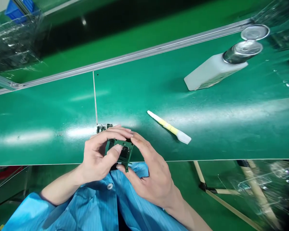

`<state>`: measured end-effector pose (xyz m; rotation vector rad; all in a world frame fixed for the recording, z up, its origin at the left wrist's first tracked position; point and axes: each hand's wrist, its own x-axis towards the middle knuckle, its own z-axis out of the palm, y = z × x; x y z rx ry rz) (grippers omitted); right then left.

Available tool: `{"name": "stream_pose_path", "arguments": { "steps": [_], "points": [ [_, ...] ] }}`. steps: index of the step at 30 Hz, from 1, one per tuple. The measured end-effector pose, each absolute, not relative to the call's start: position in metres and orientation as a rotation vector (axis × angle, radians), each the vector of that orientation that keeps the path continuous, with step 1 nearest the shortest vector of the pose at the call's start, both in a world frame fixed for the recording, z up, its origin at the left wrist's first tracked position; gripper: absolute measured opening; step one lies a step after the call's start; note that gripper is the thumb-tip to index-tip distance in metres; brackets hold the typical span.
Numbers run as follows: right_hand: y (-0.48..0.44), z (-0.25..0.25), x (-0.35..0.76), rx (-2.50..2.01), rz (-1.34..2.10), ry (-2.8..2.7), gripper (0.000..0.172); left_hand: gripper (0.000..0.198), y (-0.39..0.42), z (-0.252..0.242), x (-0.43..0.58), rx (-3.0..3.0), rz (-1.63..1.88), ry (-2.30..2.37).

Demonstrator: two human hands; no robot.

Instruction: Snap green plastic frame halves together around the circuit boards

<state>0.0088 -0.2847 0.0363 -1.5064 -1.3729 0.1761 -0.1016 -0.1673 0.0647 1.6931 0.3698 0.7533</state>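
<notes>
Both hands hold a small green circuit board (pixel 126 152) at the front edge of the bench. My left hand (pixel 100 154) grips it with the thumb on its face and the fingers over its far edge. My right hand (pixel 151 170) pinches the board's right side between thumb and fingertips. Just beyond my left fingers, another circuit board (pixel 102 127) lies partly hidden on the green bench top. To the right of my hands lies a white and yellow brush-like tool (pixel 169 126).
A white bottle (pixel 213 72) with a metal dispenser top (pixel 247 48) stands at the back right of the green bench (pixel 50 109). A metal rail (pixel 135 53) runs along the back. Clear plastic trays (pixel 14 41) and a blue bin (pixel 19 11) are at upper left.
</notes>
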Motion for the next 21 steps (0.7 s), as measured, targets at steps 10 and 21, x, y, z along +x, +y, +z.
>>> {"name": "stream_pose_path", "arguments": {
  "steps": [10, 21],
  "points": [
    [-0.284, 0.007, 0.041, -1.742, 0.41, -1.421, 0.049, 0.079, -0.106, 0.031, -0.176, 1.941, 0.524, 0.612],
    [-0.265, 0.024, 0.028, -1.649, 0.233, -1.669, 0.055, 0.059, -0.119, 0.003, -0.168, 1.888, 0.501, 0.693]
  ]
}}
